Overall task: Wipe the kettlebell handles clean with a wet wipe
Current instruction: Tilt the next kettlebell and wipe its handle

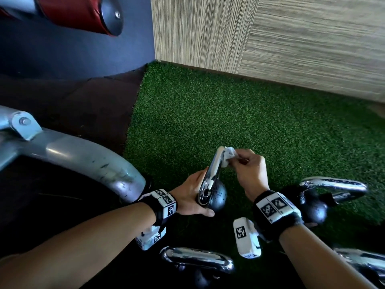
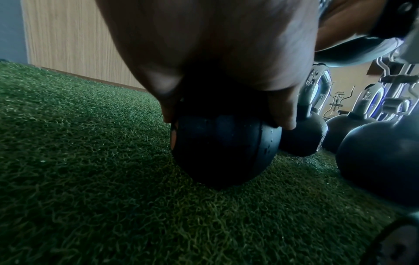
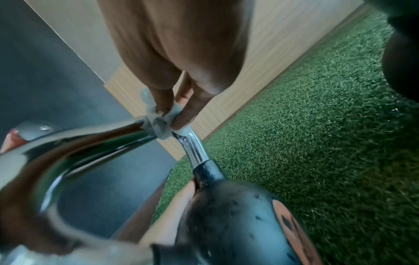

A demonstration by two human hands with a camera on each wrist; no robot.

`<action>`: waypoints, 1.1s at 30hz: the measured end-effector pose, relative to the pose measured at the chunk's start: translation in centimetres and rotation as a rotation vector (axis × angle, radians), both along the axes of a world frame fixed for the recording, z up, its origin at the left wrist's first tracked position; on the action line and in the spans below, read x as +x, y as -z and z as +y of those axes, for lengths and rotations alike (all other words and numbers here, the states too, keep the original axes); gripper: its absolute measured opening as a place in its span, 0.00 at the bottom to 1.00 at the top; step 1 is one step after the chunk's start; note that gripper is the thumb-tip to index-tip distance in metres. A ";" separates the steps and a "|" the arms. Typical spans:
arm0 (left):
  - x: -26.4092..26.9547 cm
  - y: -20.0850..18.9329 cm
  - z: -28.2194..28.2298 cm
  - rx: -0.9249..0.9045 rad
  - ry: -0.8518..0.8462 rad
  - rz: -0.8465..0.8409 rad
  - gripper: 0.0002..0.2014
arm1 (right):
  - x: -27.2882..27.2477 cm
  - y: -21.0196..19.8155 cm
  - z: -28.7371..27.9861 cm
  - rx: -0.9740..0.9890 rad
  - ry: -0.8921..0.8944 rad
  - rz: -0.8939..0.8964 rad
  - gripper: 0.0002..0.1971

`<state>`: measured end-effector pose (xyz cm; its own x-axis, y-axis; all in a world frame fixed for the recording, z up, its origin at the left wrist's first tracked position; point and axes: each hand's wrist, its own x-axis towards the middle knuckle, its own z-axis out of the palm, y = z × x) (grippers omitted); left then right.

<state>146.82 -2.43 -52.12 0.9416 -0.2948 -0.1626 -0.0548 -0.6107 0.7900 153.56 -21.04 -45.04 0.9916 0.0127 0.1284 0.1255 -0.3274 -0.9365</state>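
Note:
A small black kettlebell (image 1: pixel 217 198) with a chrome handle (image 1: pixel 214 167) is tilted over the green turf. My left hand (image 1: pixel 192 197) grips it at the base of the handle and around the ball (image 2: pixel 224 150). My right hand (image 1: pixel 248 165) pinches a crumpled white wet wipe (image 1: pixel 230 154) against the top of the handle; the right wrist view shows the wipe (image 3: pixel 158 123) wrapped over the chrome bar (image 3: pixel 195 150) under my fingertips.
Other kettlebells lie on the turf: one at the right (image 1: pixel 325 195), one near the bottom (image 1: pixel 198 261), one at the bottom right corner (image 1: pixel 362 265). A grey machine frame (image 1: pixel 79 151) curves in at the left. A wood-panel wall (image 1: pixel 291 42) borders the turf (image 1: pixel 229 113).

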 end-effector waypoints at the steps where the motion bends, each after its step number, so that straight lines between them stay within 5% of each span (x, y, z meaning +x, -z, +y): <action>1: 0.0 0.0 0.0 0.018 0.006 -0.001 0.62 | 0.4 -0.3 -0.1 -0.013 0.007 0.009 0.11; 12: 1.3 0.6 0.4 -0.045 -0.048 0.055 0.57 | -4.0 -3.2 -0.1 -0.023 -0.338 0.037 0.11; 18: 2.4 0.2 0.5 0.033 -0.008 0.040 0.54 | -3.2 -3.7 0.5 0.050 -0.273 0.083 0.15; 33: 3.0 2.4 1.4 0.021 -0.001 0.106 0.48 | -4.4 -0.4 0.5 -0.214 -0.390 0.173 0.10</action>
<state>149.79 -1.05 -54.53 0.9190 -0.2896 -0.2674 0.0288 -0.6271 0.7784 149.12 -20.52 -44.65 0.9143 0.3962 -0.0844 0.1253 -0.4745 -0.8713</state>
